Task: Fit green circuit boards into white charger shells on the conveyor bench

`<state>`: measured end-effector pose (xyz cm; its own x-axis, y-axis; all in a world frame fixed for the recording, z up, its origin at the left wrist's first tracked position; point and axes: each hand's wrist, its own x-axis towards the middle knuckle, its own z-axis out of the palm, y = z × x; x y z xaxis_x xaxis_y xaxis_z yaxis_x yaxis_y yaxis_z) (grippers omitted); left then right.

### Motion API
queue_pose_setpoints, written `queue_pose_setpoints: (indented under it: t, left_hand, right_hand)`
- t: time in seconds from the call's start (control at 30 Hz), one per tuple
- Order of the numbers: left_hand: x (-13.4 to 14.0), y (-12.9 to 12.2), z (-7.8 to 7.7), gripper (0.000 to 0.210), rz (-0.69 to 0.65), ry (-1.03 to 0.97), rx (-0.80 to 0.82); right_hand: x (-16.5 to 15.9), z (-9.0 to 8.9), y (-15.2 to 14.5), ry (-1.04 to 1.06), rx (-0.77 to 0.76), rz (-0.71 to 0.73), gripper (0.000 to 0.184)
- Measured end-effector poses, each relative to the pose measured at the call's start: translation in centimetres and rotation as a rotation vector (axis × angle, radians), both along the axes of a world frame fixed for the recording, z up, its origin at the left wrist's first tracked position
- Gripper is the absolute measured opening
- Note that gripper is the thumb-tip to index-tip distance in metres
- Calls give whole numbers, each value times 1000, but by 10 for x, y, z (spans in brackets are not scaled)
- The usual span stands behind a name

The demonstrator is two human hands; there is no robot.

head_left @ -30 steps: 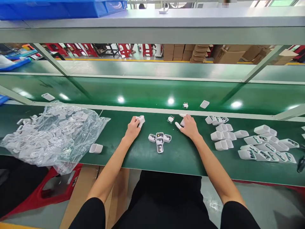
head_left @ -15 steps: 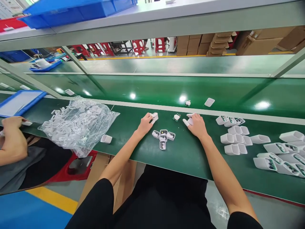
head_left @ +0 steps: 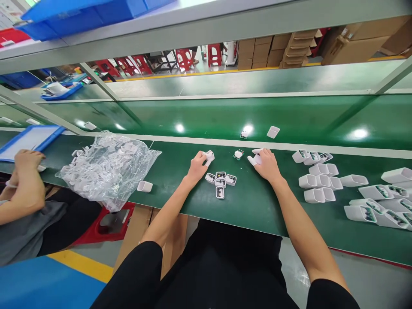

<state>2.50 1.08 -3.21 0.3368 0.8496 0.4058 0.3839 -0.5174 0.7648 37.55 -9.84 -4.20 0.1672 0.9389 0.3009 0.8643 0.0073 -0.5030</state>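
Note:
My left hand rests above the green bench with white-covered fingertips pinched together; whatever lies between them blends with the white coverings. My right hand has its thumb and fingers apart, also white-tipped, with nothing visible between them. Between the hands lies a small green circuit board with a white dome, nearer to my right hand and apart from it. Several small white housings with electronics inside form a cluster just below and right of my left hand. One white housing lies alone farther left.
A clear plastic bag of white parts lies left. Many white housings stand in groups at right. On the green belt behind are another board and a white cover. A co-worker's hand is at far left.
The board and white cover on the belt have moved left. The co-worker's hand has risen toward the blue-framed tray. My hands stay nearly in place; the view has shifted slightly.

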Motion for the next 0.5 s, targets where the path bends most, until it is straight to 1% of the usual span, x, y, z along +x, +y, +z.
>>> queue_pose_setpoints:
  t: [0.07, 0.13, 0.2, 0.23, 0.3, 0.37, 0.43, 0.5]
  left_hand:
    - [4, -3, 6, 24, 4, -75, -49]
    - [6, -10, 17, 33, 16, -172, -95]
    - [6, -25, 31, 44, 40, -274, -127]
    - [5, -35, 39, 48, 47, -355, -160]
    - [3, -60, 56, 51, 47, -569, -281]
    - [2, -84, 72, 50, 38, -768, -449]
    - [2, -102, 86, 48, 33, -851, -572]
    - [3, -112, 97, 46, 20, -877, -640]
  right_hand:
    - [0, 1, 0, -1, 3, 9, 41]
    - [0, 0, -1, -13, 13, 16, 43]
    - [1, -2, 0, -34, 27, 21, 47]
    - [2, -3, 0, -45, 36, 21, 48]
    - [4, -6, 1, -57, 50, 20, 50]
    - [6, -9, 2, -62, 56, 22, 49]
    - [7, -10, 3, -65, 50, 27, 47]
    - [8, -11, 3, -69, 42, 27, 45]
